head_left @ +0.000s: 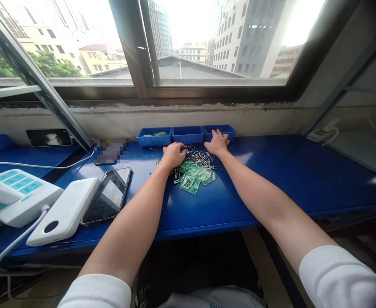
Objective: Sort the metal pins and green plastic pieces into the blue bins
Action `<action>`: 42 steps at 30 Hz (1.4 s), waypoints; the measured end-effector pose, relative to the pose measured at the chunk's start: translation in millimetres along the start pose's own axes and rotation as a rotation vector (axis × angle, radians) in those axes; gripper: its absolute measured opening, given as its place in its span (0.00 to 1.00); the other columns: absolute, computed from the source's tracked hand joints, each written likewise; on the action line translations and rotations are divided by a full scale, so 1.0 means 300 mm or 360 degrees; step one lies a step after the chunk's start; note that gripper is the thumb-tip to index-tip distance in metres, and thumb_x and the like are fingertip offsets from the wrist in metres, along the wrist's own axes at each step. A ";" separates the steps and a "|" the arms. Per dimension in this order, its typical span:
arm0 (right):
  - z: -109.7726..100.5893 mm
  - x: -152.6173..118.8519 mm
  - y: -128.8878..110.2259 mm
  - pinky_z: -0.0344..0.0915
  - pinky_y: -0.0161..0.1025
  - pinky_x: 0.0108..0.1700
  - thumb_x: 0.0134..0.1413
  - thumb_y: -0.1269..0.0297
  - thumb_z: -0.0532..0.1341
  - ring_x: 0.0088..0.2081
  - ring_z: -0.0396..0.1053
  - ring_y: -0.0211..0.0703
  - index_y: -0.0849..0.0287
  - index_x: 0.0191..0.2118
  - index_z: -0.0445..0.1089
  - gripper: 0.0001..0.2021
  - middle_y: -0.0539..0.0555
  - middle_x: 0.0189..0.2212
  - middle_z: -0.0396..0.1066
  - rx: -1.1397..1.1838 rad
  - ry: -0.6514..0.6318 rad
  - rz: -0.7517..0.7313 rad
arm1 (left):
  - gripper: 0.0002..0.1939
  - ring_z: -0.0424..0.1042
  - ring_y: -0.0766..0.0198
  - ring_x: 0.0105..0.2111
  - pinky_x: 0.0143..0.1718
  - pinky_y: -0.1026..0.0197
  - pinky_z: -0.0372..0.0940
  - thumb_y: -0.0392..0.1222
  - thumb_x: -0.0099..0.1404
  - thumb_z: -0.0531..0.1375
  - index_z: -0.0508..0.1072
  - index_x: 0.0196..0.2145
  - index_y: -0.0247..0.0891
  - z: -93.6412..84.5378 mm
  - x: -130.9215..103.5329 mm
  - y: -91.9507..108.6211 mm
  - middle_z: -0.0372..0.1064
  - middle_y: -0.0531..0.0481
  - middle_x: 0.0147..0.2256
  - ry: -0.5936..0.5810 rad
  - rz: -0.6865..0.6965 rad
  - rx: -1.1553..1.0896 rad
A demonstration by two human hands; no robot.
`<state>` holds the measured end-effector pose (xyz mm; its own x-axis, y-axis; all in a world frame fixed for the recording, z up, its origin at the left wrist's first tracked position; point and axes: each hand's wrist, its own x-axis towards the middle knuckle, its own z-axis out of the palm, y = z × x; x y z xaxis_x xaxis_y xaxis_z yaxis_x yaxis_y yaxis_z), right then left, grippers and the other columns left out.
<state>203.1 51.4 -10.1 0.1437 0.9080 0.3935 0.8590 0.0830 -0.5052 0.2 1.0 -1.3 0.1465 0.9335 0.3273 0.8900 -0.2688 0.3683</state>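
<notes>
A loose pile of small, thin metal fasteners [203, 158], like screws or rivets, lies on the blue table. On its near side are several small green clear plastic packets [189, 183] with similar pieces inside. My left hand [174, 155] is at the pile's left edge, its fingers curled together; whatever may be between the fingertips is hidden. At the front rim of the right blue bin [229, 130] is my right hand [217, 143], fingers apart and reaching over the rim, with no held thing visible.
The middle blue bin [188, 136] and left blue bin [155, 139], with green packets in it, stand by the wall. To the left lie a phone [109, 194], a white power bank [66, 209] and a power strip [24, 192] with white cables. A window is behind.
</notes>
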 end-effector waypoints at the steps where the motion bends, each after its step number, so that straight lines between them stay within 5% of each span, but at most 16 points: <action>1: 0.002 0.001 -0.001 0.54 0.63 0.55 0.44 0.60 0.63 0.57 0.51 0.67 0.60 0.59 0.61 0.33 0.63 0.65 0.49 0.0001 0.0005 -0.0010 | 0.14 0.69 0.51 0.47 0.51 0.50 0.58 0.45 0.63 0.54 0.75 0.42 0.41 0.003 0.001 -0.003 0.73 0.45 0.45 -0.0005 0.0007 0.0002; 4: 0.001 -0.002 -0.012 0.55 0.60 0.55 0.45 0.62 0.62 0.57 0.53 0.65 0.61 0.56 0.64 0.29 0.65 0.62 0.54 0.0061 0.0134 -0.0115 | 0.14 0.69 0.50 0.48 0.52 0.49 0.58 0.44 0.63 0.54 0.76 0.42 0.41 0.011 0.007 -0.010 0.73 0.45 0.45 -0.0008 0.0028 0.0006; 7: -0.008 -0.017 -0.037 0.60 0.51 0.53 0.49 0.66 0.59 0.51 0.61 0.56 0.62 0.44 0.72 0.15 0.62 0.48 0.69 0.0224 0.0162 -0.0413 | 0.14 0.69 0.51 0.48 0.51 0.50 0.58 0.41 0.63 0.52 0.76 0.41 0.42 0.015 0.010 -0.014 0.73 0.46 0.45 0.0003 0.0030 0.0000; 10: -0.011 -0.043 -0.067 0.63 0.42 0.47 0.50 0.66 0.60 0.40 0.67 0.47 0.61 0.34 0.75 0.07 0.56 0.34 0.73 0.0400 -0.0154 -0.0856 | 0.16 0.69 0.52 0.49 0.51 0.50 0.59 0.38 0.63 0.51 0.76 0.41 0.43 0.015 0.011 -0.016 0.73 0.46 0.46 0.0007 0.0031 0.0001; 16: 0.016 -0.075 -0.107 0.60 0.39 0.44 0.48 0.59 0.65 0.34 0.68 0.42 0.60 0.32 0.79 0.10 0.54 0.30 0.74 0.0359 -0.0589 -0.1316 | 0.15 0.69 0.51 0.48 0.51 0.50 0.59 0.42 0.62 0.52 0.77 0.41 0.42 0.009 0.007 -0.011 0.74 0.45 0.45 0.0013 0.0023 0.0007; 30: 0.019 -0.073 -0.109 0.63 0.37 0.43 0.51 0.71 0.62 0.36 0.68 0.42 0.61 0.31 0.79 0.06 0.55 0.33 0.74 0.0273 -0.0696 -0.1300 | 0.14 0.69 0.52 0.48 0.51 0.52 0.59 0.43 0.62 0.54 0.77 0.41 0.42 0.007 0.003 -0.004 0.74 0.46 0.45 0.0001 0.0017 0.0016; 42: 0.011 -0.076 -0.112 0.60 0.36 0.36 0.58 0.66 0.56 0.31 0.67 0.39 0.61 0.35 0.73 0.09 0.52 0.29 0.73 0.0521 -0.0516 -0.0985 | 0.14 0.71 0.58 0.42 0.47 0.59 0.62 0.43 0.65 0.51 0.77 0.36 0.40 0.004 0.005 0.002 0.76 0.48 0.39 0.0176 0.0111 -0.0212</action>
<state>169.4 29.3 -4.6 -0.5100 0.7273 0.4593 0.5398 0.6863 -0.4875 1.3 2.6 -1.7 0.1512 0.8816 0.4471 0.8133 -0.3680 0.4507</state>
